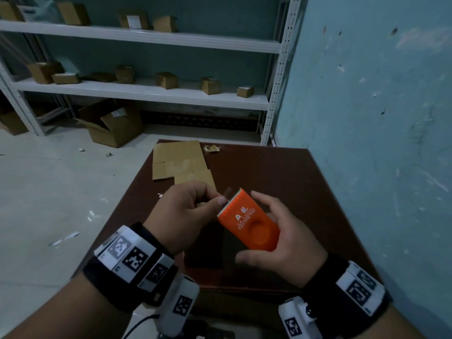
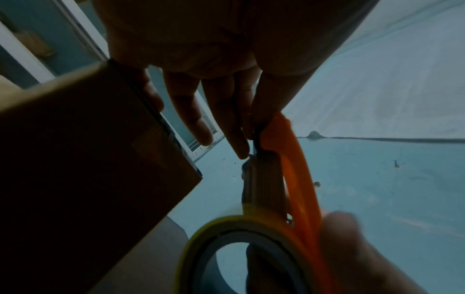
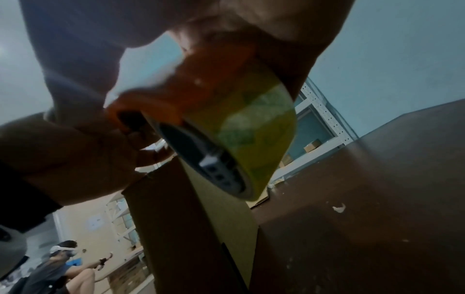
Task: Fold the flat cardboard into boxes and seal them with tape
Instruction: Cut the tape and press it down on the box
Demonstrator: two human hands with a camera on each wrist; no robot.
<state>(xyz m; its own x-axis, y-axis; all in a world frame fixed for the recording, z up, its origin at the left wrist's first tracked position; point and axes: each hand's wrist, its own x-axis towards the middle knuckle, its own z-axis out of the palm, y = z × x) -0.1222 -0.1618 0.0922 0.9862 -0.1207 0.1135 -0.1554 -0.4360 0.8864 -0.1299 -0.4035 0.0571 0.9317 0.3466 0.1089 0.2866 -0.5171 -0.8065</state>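
Note:
My right hand grips an orange tape dispenser from the side, serrated edge pointing up and left. It carries a yellowish tape roll. My left hand pinches the free tape end at that serrated edge; in the left wrist view the tape strip runs from my fingertips to the roll. Just below both hands a folded cardboard box stands on the dark brown table, seen close up as the box. Neither hand touches it.
Flat cardboard sheets lie at the table's far left, a crumpled tape scrap beside them. A blue wall runs along the right. White shelves with small boxes stand behind, an open carton on the floor. A seated person is far off.

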